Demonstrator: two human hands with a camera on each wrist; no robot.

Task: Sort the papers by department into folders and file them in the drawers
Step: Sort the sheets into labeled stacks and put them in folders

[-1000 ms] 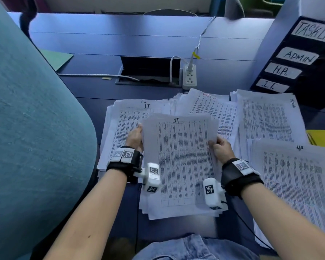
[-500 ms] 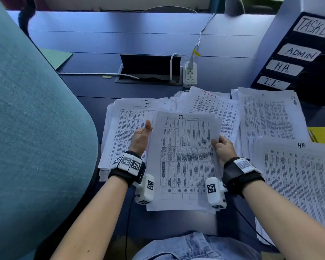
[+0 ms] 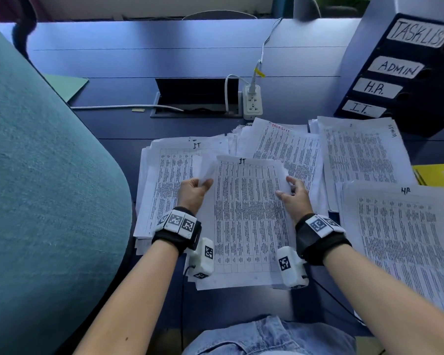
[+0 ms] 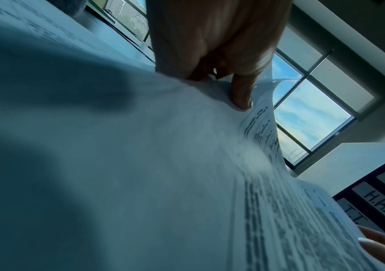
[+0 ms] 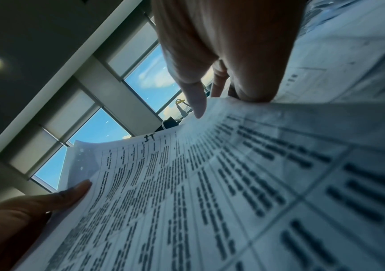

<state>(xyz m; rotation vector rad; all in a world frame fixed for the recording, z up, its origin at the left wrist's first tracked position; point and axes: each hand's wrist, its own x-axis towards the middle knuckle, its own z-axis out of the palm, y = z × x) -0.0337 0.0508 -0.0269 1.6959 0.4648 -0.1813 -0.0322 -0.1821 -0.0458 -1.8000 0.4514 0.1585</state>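
Observation:
Both hands hold a stack of printed sheets marked IT (image 3: 246, 219) (image 5: 210, 183) (image 4: 163, 165) just above the desk in front of me. My left hand (image 3: 194, 190) (image 4: 221, 36) pinches its left edge, thumb on top, and the top sheet's corner curls up there. At the right edge my right hand (image 3: 292, 194) (image 5: 221, 36) grips it, thumb on the page. Under and left of it lies another IT pile (image 3: 164, 172). A tasklist pile (image 3: 287, 147), an admin pile (image 3: 362, 155) and an HR pile (image 3: 400, 239) lie to the right.
A dark drawer unit (image 3: 408, 80) labelled TASKLIST, ADMIN, H.R., I.T. stands at the back right. A yellow folder (image 3: 436, 175) lies beside the HR pile, a green folder (image 3: 67, 85) at the far left. A teal chair back (image 3: 36, 188) fills the left. A power strip (image 3: 252, 103) sits mid-desk.
The left hand went from holding the stack's side, to lying flat against its edge, to pinching it with a curled corner. The stack settled a little lower and squarer.

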